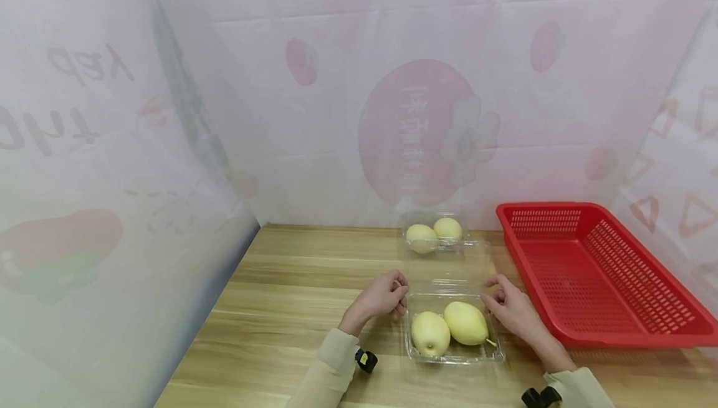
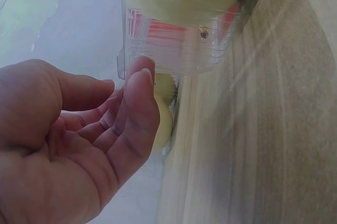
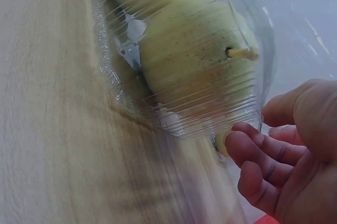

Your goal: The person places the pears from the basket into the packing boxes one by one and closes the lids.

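A clear plastic clamshell box [image 1: 455,359] stands on the table with two pale yellow pears [image 1: 430,334] inside. Its lid [image 1: 447,263] lies folded back, away from me. My left hand [image 1: 382,296] is at the box's back left corner with loosely bent fingers; a gap shows between thumb and index finger [image 2: 138,98]. At the back right corner is my right hand [image 1: 512,311], its thumb [image 3: 281,109] against or very near the rim and its fingers loosely bent. Neither hand visibly grips the box. One pear's stem [image 3: 243,53] points toward the right wall.
Behind the lid, a second clear box [image 1: 412,217] holds two pale yellow pears [image 1: 447,230]. A large red plastic basket [image 1: 566,271] stands to the right, close to my right hand. Printed cloth [image 1: 336,128] hangs behind and beside the wooden table [image 1: 280,308].
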Demonstrator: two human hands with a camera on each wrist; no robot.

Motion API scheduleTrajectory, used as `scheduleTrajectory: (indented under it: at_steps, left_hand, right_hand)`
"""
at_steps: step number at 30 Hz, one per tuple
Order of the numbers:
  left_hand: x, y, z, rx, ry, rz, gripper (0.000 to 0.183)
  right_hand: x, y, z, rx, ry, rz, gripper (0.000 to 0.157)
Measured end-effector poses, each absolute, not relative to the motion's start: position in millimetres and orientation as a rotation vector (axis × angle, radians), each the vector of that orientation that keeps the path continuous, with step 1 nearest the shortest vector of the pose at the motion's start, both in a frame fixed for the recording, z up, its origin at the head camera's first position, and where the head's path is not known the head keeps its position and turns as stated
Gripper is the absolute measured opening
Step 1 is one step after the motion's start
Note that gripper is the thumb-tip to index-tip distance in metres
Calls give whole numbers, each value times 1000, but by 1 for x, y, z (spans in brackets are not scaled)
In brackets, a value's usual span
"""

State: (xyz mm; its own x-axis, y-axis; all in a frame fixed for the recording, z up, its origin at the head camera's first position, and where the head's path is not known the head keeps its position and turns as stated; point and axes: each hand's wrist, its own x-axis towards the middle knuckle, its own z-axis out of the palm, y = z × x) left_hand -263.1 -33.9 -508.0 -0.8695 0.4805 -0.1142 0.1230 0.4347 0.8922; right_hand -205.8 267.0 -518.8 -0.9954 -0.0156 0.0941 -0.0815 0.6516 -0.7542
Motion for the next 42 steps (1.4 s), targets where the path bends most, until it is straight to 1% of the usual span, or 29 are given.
scheduleTrajectory:
  at_steps: [6,18,28,38,42]
  left_hand:
    - [-265,-36,-506,499,2305,1436,9]
    - [-267,-37,-507,588,2285,1431,6]
    - [-267,-40,-507,637,2246,1425,14]
    - [-268,-41,-509,594,2188,1487,25]
    - [-267,-42,-509,595,2181,1505,26]
  right_hand:
    - [-207,267,-518,81,-2780,1287,24]
    - [-205,266,-516,79,-2759,1259,21]
    - [-205,268,-519,96,-2733,1303,14]
    - [-204,270,-519,140,-2731,1277,12]
    - [-204,271,-518,144,-2733,1303,12]
